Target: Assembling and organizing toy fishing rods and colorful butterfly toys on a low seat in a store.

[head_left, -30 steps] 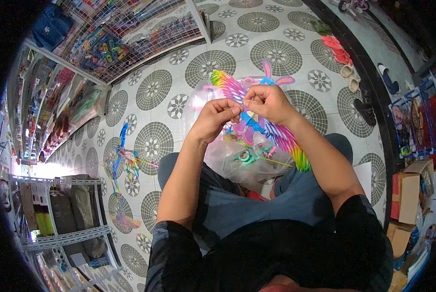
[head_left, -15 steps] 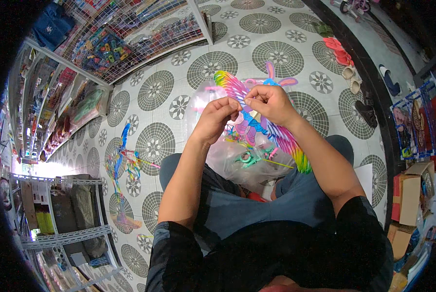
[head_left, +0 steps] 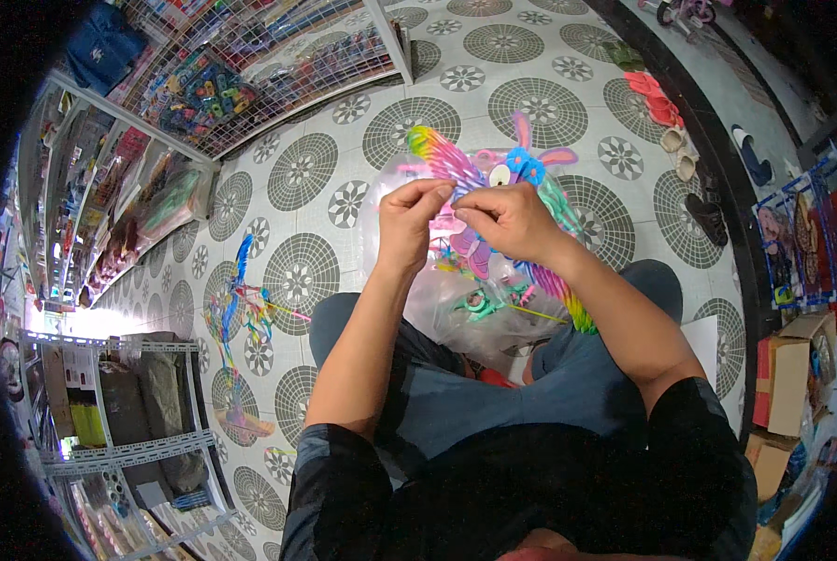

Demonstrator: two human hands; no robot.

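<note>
Spreading beneath the left hand [head_left: 414, 220] and right hand [head_left: 514, 221], the plastic bag [head_left: 426, 304] could have slid, tipping the winged toy [head_left: 449, 163] just below them; both hands were pinched, nearly meeting, and anything between, too small to tell, might have slipped through a loose pinch.

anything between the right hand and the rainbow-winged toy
Nothing visible stands between them: the right hand overlaps the rainbow-winged toy in this view, hiding part of it. Whether they touch cannot be told.

A shop — racks [head_left: 390, 42] of packaged goods [head_left: 209, 98]
</note>
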